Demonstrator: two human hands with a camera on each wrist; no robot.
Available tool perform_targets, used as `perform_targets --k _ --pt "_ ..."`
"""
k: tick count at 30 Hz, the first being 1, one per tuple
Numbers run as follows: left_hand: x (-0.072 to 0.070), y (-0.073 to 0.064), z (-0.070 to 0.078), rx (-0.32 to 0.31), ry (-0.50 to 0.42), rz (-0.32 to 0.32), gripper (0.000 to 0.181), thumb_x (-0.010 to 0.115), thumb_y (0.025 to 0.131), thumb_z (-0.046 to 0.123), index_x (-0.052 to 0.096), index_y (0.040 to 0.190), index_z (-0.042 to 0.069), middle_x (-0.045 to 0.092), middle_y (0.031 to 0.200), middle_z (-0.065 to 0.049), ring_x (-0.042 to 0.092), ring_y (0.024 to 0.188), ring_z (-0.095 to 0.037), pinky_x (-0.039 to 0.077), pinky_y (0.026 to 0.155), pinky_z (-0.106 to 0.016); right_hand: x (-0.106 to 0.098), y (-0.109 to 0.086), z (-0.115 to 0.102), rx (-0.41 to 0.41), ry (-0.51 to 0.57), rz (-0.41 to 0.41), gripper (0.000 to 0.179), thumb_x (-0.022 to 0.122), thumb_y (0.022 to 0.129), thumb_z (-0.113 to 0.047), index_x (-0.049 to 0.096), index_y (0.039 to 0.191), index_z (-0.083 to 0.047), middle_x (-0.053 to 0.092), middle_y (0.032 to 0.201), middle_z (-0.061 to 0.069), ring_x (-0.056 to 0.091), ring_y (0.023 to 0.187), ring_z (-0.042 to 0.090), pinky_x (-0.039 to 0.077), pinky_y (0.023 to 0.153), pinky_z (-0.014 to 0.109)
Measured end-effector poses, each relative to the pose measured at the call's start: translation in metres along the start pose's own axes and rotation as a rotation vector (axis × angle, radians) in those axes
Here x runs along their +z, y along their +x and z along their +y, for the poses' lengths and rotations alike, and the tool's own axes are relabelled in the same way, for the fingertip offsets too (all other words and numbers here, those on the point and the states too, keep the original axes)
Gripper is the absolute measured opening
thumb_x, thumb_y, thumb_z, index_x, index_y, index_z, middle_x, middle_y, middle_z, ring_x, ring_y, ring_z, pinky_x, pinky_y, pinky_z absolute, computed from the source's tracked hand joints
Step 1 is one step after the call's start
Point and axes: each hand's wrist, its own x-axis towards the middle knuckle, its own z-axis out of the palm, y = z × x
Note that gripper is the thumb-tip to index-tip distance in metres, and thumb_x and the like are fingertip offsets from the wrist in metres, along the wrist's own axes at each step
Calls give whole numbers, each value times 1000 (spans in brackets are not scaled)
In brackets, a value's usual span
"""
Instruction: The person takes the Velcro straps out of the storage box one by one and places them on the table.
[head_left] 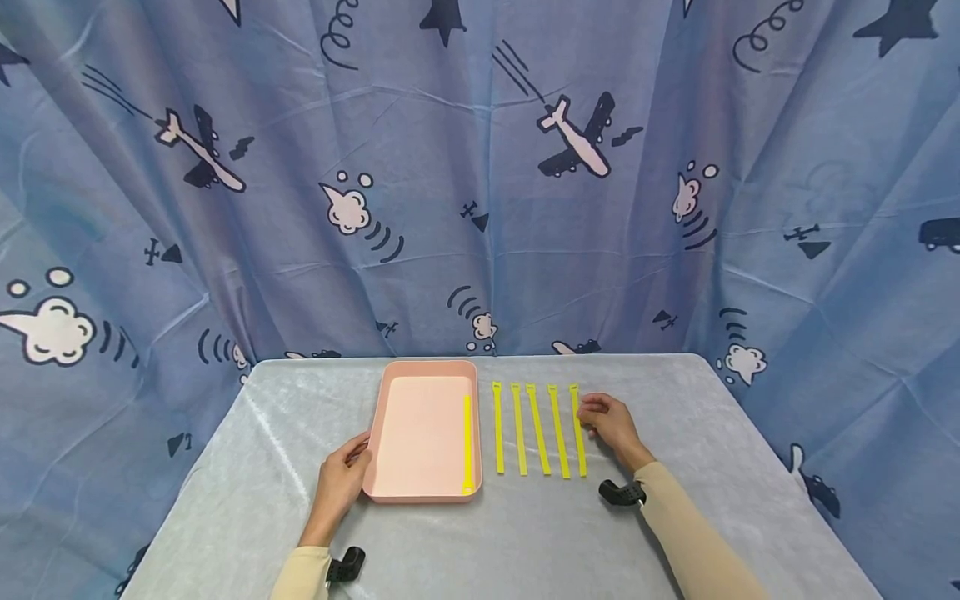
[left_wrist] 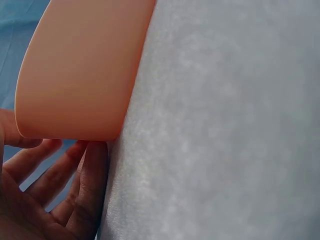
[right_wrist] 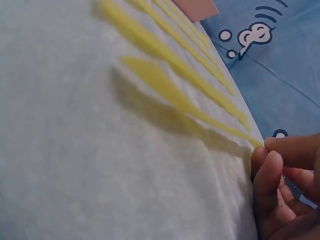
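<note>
At the left edge of a pink tray (head_left: 423, 499) is my left hand (head_left: 343, 477), its thumb at the rim and its fingers along the outer wall. In the left wrist view the tray wall (left_wrist: 82, 85) rises from the cloth beside the fingers (left_wrist: 92, 187). My right hand (head_left: 611, 423) pinches the far end of the rightmost yellow cable strap (right_wrist: 170, 92) between thumb and fingertips. That strap bows up from the cloth, casting a shadow. Several similar slotted straps (head_left: 537, 429) lie in a row to its left. Another yellow strap (head_left: 467, 442) lies inside the tray along its right wall.
A pale grey cloth (head_left: 540, 542) covers the table. Behind its far edge hangs a blue patterned curtain (head_left: 450, 275). Black bands with small devices sit on both wrists, the right one (head_left: 621, 492) close over the cloth.
</note>
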Motion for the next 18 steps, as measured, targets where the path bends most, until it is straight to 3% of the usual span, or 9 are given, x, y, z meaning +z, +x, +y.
perform_targets --k 9,18 --pt "-1 -1 0 -7 -12 -4 40 55 98 19 59 137 12 66 126 -15 63 116 -28 50 96 -42 -2 -7 -3 20 40 4 37 63 94 -13 56 129 -2 60 122 15 59 85 10 53 65 25" --pt "0 -1 1 5 -14 4 40 55 97 19 60 136 10 66 125 -17 64 115 -30 51 95 -42 -6 -10 -5 5 59 0 33 63 94 -11 58 124 0 65 114 14 61 82 7 54 65 25"
